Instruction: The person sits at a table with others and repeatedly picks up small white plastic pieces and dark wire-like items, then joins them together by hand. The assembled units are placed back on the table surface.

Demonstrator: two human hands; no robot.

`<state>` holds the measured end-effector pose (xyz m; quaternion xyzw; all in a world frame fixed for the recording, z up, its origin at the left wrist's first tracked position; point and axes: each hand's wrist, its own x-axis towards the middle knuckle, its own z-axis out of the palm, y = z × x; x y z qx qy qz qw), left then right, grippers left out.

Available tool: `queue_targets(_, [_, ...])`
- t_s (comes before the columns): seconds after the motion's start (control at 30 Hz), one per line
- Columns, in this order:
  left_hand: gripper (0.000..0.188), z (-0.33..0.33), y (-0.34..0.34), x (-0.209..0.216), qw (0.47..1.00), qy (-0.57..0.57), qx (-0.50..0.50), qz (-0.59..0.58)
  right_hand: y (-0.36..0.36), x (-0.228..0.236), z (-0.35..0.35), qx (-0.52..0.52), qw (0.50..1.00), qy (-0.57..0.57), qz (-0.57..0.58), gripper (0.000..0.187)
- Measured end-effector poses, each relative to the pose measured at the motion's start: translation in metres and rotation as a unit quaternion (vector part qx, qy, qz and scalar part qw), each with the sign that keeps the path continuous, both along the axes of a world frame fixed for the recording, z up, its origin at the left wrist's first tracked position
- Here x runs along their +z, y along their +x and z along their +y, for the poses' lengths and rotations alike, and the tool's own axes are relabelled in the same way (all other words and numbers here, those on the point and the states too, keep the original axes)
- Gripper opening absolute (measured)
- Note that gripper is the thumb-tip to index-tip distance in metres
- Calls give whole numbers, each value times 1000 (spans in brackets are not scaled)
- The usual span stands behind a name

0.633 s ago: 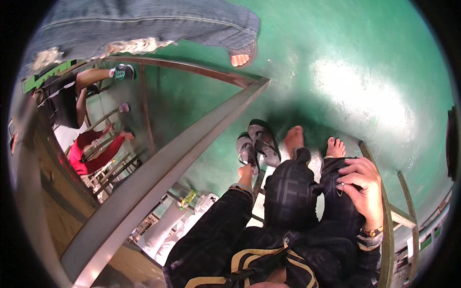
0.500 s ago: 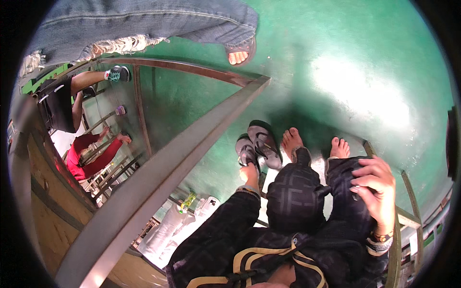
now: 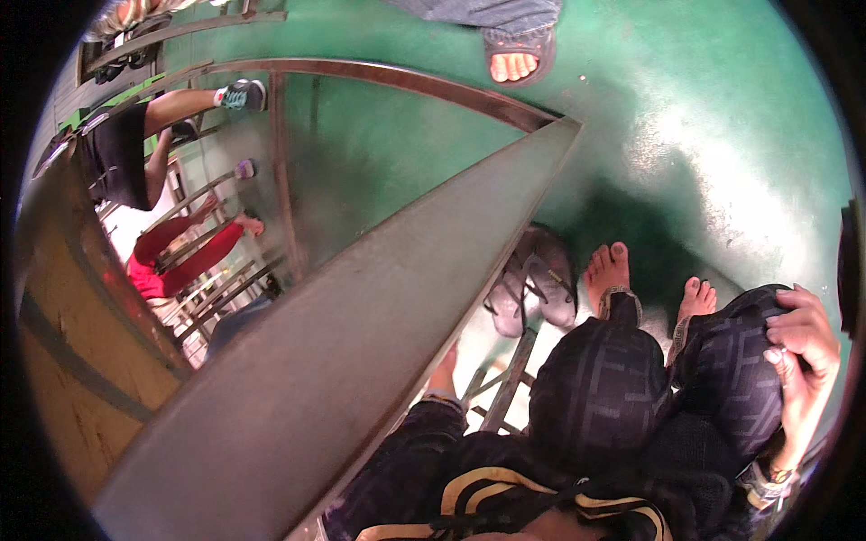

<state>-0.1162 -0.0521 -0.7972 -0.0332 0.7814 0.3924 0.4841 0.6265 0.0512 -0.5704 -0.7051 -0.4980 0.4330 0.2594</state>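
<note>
Perhaps a shared workroom, exact kind unclear: painted green floor (image 3: 613,36) at one o'clock, broad bar (image 3: 352,298) slanting toward eight, other people's legs (image 3: 212,251) among rails (image 3: 212,311) at nine.

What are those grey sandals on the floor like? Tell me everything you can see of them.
The grey sandals are an open pair with darker straps, apparently rubber or foam. They lie close together on the green floor, just left of the person's bare left foot. Neither has a foot in it. In this view the long grey beam runs along the left one's side, perhaps hiding some; whether the two sandals touch is unclear.
</note>
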Motion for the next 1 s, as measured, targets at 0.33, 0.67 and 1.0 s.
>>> queue_targets(0.33, [9,52,-14,-5,964,237,114,23,-21,-89,-45,-262,932,-115,224,45])
queue_targets(0.67, [7,120,-4,-10,902,396,58,-165,-259,-312,-71,-568,491,-153,642,70])
queue_targets(1.0, [20,89,-34,-99,578,-431,-465,514,-262,-336,-79,-529,546,-171,627,89])
